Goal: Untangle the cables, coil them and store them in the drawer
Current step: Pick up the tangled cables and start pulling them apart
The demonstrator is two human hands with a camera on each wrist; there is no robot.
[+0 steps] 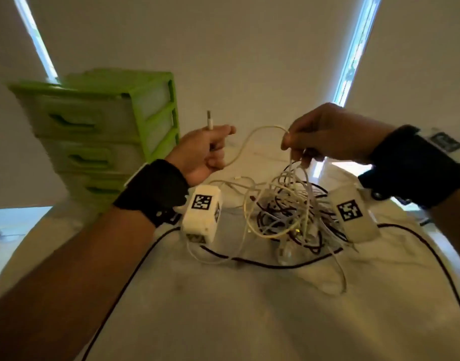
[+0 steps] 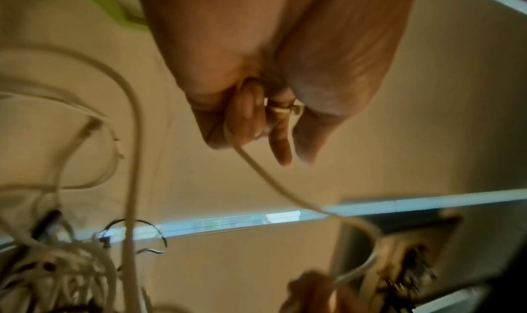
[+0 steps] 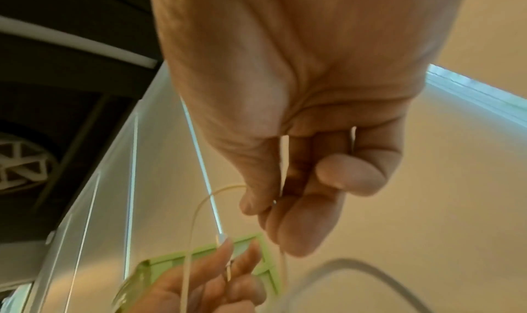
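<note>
Holding a cream cable (image 1: 246, 142) stretched between both hands above the surface (image 1: 249, 308). Left hand (image 1: 203, 155) curled tight around one end, plug tip (image 1: 210, 120) sticking up past the knuckles; grip clamped on cable, confirmed in left wrist view where cord exits the fist (image 2: 236, 137). Right hand (image 1: 328, 136) pinching the same cable plus a few white strands hanging down; thumb and fingers closed on them, seen in right wrist view too (image 3: 285, 182). Exactly how many strands held there: cannot tell, fingers cover them. Tangled pile (image 1: 289, 212) of white and dark cables lying on the surface below the right hand, partly hidden behind the wrist camera boxes (image 1: 203, 214). Individual cables in the pile too knotted and blurred to separate. Black cable (image 1: 262, 264) looping across the surface in front, both ends running out of frame. Green drawer unit (image 1: 101, 134) standing back left, all visible drawers closed, bottom part cut off by the left forearm. Whole head view motion-blurred.
</note>
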